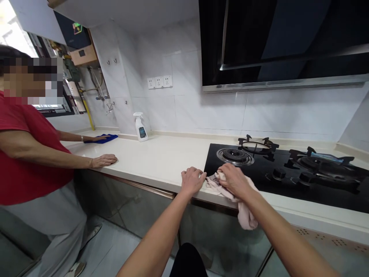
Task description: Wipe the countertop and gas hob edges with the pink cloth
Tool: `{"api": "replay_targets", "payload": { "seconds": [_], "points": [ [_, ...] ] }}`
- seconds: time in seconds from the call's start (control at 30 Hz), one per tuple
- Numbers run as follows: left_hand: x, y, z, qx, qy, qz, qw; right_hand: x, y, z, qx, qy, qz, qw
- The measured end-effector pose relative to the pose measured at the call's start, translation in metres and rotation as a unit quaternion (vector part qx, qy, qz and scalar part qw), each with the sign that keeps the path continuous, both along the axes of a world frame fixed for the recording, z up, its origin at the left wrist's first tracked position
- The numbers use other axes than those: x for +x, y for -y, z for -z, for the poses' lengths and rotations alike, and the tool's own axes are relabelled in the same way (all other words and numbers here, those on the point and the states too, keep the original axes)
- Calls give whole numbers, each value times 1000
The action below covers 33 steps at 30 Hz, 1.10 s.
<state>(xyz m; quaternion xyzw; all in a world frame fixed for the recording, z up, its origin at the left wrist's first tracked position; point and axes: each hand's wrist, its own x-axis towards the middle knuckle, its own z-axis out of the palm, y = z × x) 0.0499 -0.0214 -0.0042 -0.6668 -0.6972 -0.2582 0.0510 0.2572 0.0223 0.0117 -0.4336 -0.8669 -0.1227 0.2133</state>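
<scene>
From where I stand, the person's right hand (233,181) has its fingers bunched around a pale pink cloth (248,216), pressed to the cream countertop (161,157) at the near left corner of the black gas hob (212,154), one end drooping over the front edge; whether a fold reaches the glass, I can't quite tell. The left hand (192,180) rests just beside it, empty, fingers loosely bent. Farther left, a co-worker in a red shirt (34,146) has one hand on a blue cloth (110,138).

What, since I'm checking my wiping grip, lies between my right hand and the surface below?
A pale pink cloth, bunched under your right hand, partly hanging over the countertop edge, as the head view shows.
</scene>
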Motion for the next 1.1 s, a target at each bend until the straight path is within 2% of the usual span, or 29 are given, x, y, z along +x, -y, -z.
{"api": "replay_targets", "payload": {
  "seconds": [0.17, 0.3, 0.4, 0.5, 0.63, 0.73, 0.83, 0.97, 1.1],
  "points": [
    [-1, -1, 2, 3, 8, 0, 1000, 71, -14, 7, 15, -16, 122, 992],
    [1, -3, 4, 9, 10, 0, 1000, 94, 5, 21, 25, 4, 182, 983],
    [4, -3, 4, 3, 1, -4, 1000, 76, 26, 23, -11, 12, 173, 985],
    [6, -2, 3, 0, -14, -15, 1000, 38, 35, 16, -35, 13, 98, 994],
    [5, 0, 0, 1, -39, -14, 999, -3, 16, 7, -34, 1, 21, 999],
    [3, 1, -1, -1, -40, -12, 999, 0, -6, 5, -40, -13, -1, 999],
    [2, 0, -2, 1, -31, -11, 999, 27, -16, 6, -48, -16, 12, 999],
    [0, -2, 1, 11, -21, -6, 1000, 82, -12, 11, -55, -2, 59, 997],
    [-1, -3, 4, 17, -12, 1, 1000, 147, -7, 23, -57, 15, 150, 987]
  ]
}}
